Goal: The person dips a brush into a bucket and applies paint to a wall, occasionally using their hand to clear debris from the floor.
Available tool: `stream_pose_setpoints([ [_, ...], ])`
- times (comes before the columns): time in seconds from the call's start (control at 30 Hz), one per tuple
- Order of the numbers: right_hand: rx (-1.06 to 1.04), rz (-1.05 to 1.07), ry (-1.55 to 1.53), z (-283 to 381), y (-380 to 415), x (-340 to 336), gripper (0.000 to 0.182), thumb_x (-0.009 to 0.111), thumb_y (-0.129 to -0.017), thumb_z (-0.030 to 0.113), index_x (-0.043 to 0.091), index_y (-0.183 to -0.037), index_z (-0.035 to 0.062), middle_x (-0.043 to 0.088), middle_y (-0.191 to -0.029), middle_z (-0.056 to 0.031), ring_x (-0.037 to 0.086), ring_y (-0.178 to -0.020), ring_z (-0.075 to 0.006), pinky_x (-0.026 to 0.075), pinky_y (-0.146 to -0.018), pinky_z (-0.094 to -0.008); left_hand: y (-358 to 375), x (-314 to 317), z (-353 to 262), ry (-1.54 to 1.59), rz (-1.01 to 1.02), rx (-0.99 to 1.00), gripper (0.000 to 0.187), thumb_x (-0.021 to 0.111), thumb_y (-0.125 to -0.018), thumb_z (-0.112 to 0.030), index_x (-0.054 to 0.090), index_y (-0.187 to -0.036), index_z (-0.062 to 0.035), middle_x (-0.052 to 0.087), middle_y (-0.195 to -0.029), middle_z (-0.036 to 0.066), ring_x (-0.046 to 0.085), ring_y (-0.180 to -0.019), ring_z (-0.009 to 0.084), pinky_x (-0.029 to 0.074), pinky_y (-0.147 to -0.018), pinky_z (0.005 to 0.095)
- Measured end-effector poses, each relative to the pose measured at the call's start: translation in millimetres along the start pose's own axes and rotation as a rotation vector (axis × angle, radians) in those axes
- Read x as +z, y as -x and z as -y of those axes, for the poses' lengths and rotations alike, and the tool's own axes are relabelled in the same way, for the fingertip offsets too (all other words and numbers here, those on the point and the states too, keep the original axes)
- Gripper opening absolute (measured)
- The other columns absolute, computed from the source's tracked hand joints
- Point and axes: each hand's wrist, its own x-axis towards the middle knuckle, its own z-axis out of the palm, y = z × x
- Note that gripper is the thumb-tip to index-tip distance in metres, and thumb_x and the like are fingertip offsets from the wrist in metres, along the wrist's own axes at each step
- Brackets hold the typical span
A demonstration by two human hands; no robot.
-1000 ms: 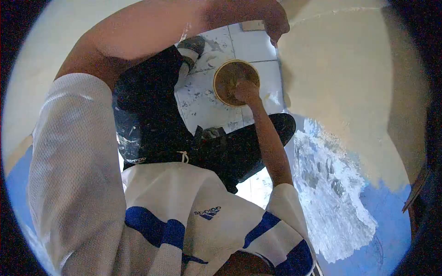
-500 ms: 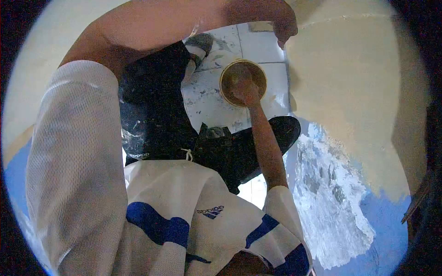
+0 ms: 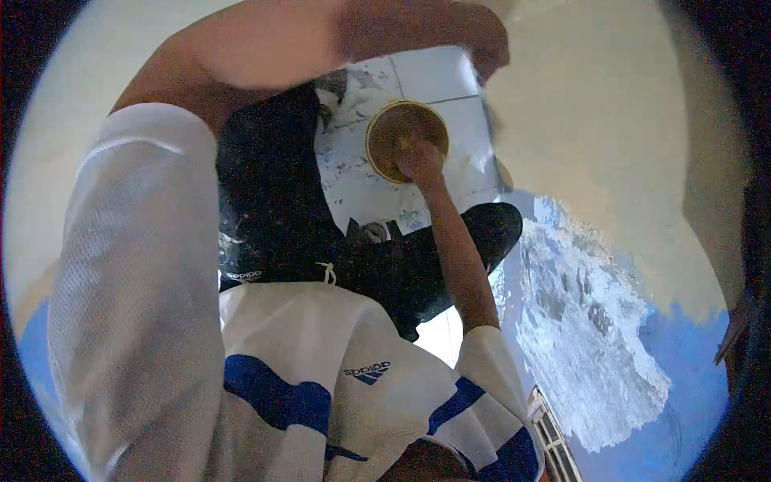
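Note:
My right hand [image 3: 421, 159] is lowered into a round bucket [image 3: 369, 157] with a yellowish rim, standing on the floor in front of me. Its fingers look closed around something in the shadowed inside, which I cannot make out. My left arm crosses the top of the view, and my left hand [image 3: 487, 44] is beside the beige wall [image 3: 594, 104]. That hand is dark and curled; whether anything is in its fingers is hidden. On the wall to the right, a rough white patch [image 3: 582, 337] spreads over blue paint [image 3: 683, 361].
White floor tiles [image 3: 438, 76] with dark and grey smears lie under the bucket. My bent legs in black trousers [image 3: 273, 177] flank it at left and below. A shoe [image 3: 329, 87] shows behind the left knee. A barred frame [image 3: 552, 434] appears at the lower right.
The bucket and my right hand inside it appear slightly further left. My left hand has shifted a little left and up. More of the barred frame shows at the lower right.

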Motion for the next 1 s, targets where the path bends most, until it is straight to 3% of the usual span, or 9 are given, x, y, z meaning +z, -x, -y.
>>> stream_pose_setpoints([
  [0.13, -0.159, 0.084, 0.188, -13.6, -7.5, 21.4, 0.043, 0.058, -0.081, 0.036, 0.063, -0.109, 0.003, 0.066, -0.094, -0.0197, 0.066, -0.083, -0.0346, 0.053, -0.074, -0.0491, -7.3, 6.7, 1.5, 0.013, 0.037, 0.022, 0.054, 0.064, -0.081, -0.048, 0.063, -0.114, -0.0046, 0.064, -0.113, 0.015, 0.061, -0.103, 0.0322, 0.047, -0.088, 0.0456],
  [0.2, -0.346, -0.258, 0.001, -19.3, 1.2, 22.3, 0.045, 0.061, -0.079, 0.032, 0.06, -0.112, 0.002, 0.065, -0.1, -0.0186, 0.065, -0.087, -0.0338, 0.054, -0.074, -0.0489, -11.6, 12.2, 4.5, -0.001, 0.062, 0.041, 0.055, 0.064, -0.081, -0.048, 0.063, -0.114, -0.0046, 0.064, -0.113, 0.015, 0.061, -0.103, 0.0322, 0.047, -0.088, 0.0457],
  [0.3, -0.256, 0.088, 0.215, -93.1, -28.1, 95.0, 0.047, 0.065, -0.075, 0.029, 0.06, -0.114, 0.0031, 0.065, -0.1, -0.0177, 0.065, -0.086, -0.0341, 0.054, -0.073, -0.0468, -9.4, 18.5, 5.8, 0.001, 0.081, 0.05, 0.055, 0.064, -0.081, -0.048, 0.063, -0.115, -0.0047, 0.063, -0.114, 0.015, 0.06, -0.104, 0.0322, 0.047, -0.089, 0.0459],
  [0.47, -0.482, -0.064, 0.372, -45.4, -20.5, 45.4, 0.032, 0.062, -0.08, 0.023, 0.064, -0.103, 0.0015, 0.065, -0.096, -0.0182, 0.064, -0.08, -0.0351, 0.053, -0.078, -0.0413, -16.8, 12.6, -4.0, 0.006, 0.057, 0.073, 0.056, 0.065, -0.081, -0.048, 0.062, -0.116, -0.0048, 0.063, -0.116, 0.016, 0.06, -0.106, 0.0323, 0.047, -0.09, 0.0462],
  [0.57, -0.365, 0.152, 0.127, -32.8, -30.0, -12.0, 0.027, 0.06, -0.084, 0.022, 0.066, -0.098, 0.0011, 0.065, -0.087, -0.0171, 0.063, -0.074, -0.0327, 0.052, -0.073, -0.0394, -21.2, -5.1, -15.8, 0.017, 0.013, 0.088, 0.056, 0.065, -0.08, -0.047, 0.061, -0.117, -0.0048, 0.062, -0.117, 0.016, 0.06, -0.107, 0.0323, 0.047, -0.09, 0.0464],
  [0.67, -0.522, -0.319, -0.252, -30.0, 15.2, -71.2, 0.028, 0.06, -0.088, 0.027, 0.066, -0.101, 0.0031, 0.061, -0.073, -0.0091, 0.058, -0.063, -0.0225, 0.047, -0.057, -0.0344, -2.1, -20.0, -37.5, -0.038, -0.148, 0.038, 0.054, 0.065, -0.079, -0.048, 0.064, -0.117, -0.0087, 0.061, -0.122, 0.012, 0.059, -0.109, 0.0315, 0.047, -0.09, 0.0469],
  [0.73, 0.065, 0.192, -0.545, -25.1, 42.9, -127.8, 0.029, 0.059, -0.091, 0.029, 0.066, -0.105, 0.0046, 0.054, -0.071, -0.0019, 0.052, -0.06, -0.0121, 0.04, -0.052, -0.0271, 0.1, -28.2, -40.8, 0.075, -0.176, 0.068, 0.042, 0.067, -0.079, -0.038, 0.064, -0.105, -0.0052, 0.063, -0.115, 0.015, 0.059, -0.107, 0.0305, 0.048, -0.087, 0.0474],
  [0.9, 0.464, 0.2, -1.116, -25.8, 113.5, -195.2, 0.031, 0.059, -0.086, 0.018, 0.061, -0.114, 0.0055, 0.059, -0.08, -0.0049, 0.048, -0.067, -0.0098, 0.034, -0.054, -0.0227, -14.3, -48.5, -40.1, 0.076, -0.225, 0.08, 0.034, 0.064, -0.08, -0.03, 0.064, -0.099, -0.0023, 0.064, -0.108, 0.018, 0.061, -0.102, 0.0318, 0.05, -0.085, 0.048],
  [1.0, 0.423, 0.044, -1.141, -17.8, 136.6, -204.9, 0.031, 0.054, -0.089, 0.023, 0.058, -0.112, 0.0019, 0.043, -0.069, 0.0024, 0.035, -0.055, -0.0056, 0.022, -0.046, -0.0204, -35.1, -48.2, -36.9, -0.029, -0.195, 0.061, 0.031, 0.061, -0.08, -0.026, 0.063, -0.099, -0.0015, 0.064, -0.104, 0.019, 0.062, -0.1, 0.0332, 0.05, -0.084, 0.0482],
])
